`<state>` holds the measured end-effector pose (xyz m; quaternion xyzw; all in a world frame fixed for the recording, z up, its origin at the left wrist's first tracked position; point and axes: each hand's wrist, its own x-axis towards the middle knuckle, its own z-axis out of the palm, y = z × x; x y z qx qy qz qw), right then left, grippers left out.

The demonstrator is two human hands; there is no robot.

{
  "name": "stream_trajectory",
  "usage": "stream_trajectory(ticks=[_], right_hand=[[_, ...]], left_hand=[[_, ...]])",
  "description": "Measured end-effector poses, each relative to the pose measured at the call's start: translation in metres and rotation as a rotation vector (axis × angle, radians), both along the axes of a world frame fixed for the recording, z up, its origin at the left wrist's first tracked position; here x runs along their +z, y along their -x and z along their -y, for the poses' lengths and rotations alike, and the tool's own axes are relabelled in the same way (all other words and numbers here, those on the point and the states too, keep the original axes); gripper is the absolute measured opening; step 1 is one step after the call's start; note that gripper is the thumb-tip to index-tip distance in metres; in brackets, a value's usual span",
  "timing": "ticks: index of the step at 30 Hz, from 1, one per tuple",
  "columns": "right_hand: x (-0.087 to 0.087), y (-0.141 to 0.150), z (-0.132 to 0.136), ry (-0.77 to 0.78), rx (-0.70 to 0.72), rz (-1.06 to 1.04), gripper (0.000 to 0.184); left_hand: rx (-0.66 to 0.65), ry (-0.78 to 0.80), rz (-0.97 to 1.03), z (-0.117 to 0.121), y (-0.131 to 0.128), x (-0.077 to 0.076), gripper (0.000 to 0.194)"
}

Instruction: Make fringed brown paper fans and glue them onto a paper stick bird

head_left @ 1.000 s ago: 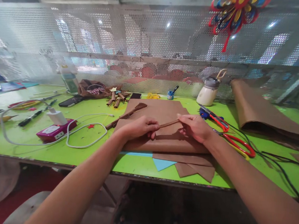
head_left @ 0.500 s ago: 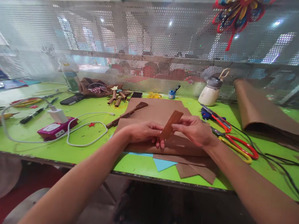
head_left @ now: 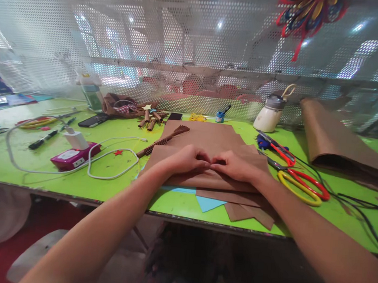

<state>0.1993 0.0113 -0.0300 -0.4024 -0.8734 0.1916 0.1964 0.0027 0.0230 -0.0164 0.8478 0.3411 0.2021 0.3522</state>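
Note:
My left hand [head_left: 190, 159] and my right hand [head_left: 234, 164] meet fingertip to fingertip, low over the stacked brown paper [head_left: 198, 133]. Both are closed in a pinch on a small brown paper strip [head_left: 210, 172], mostly hidden behind the fingers. Beyond my left wrist, a bundle of thin brown paper strips [head_left: 163, 141], fringed at one end, lies slantwise across the edge of the stack. Under the front of the stack, light blue paper [head_left: 208, 203] and brown offcuts [head_left: 250, 213] stick out.
To the right lie red-and-yellow scissors [head_left: 303, 185], a utility knife [head_left: 278, 148] and a black cable [head_left: 360, 207]. A white bottle [head_left: 269, 115] stands behind. At left are a purple power adapter [head_left: 76, 155], a white cable [head_left: 107, 178] and a phone [head_left: 94, 120]. Small paper rolls [head_left: 152, 120] lie at the back.
The brown strip, held up at a slant between my hands before, is now low and mostly covered by fingers. My hands have drawn together, and the view has shifted slightly.

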Motion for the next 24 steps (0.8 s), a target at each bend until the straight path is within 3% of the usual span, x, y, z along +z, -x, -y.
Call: stream_trajectory(ticks=[6, 15, 24], right_hand=[[-0.007, 0.003, -0.002, -0.084, 0.027, 0.016, 0.018], [-0.008, -0.004, -0.003, -0.111, -0.045, 0.091, 0.017], [-0.009, 0.008, -0.001, -0.218, 0.025, 0.128, 0.020]], left_hand=[[0.062, -0.249, -0.232, -0.010, 0.000, -0.006, 0.021], [0.053, -0.277, -0.307, -0.011, -0.001, -0.010, 0.018], [0.023, -0.477, -0.346, -0.012, -0.008, -0.016, 0.018]])
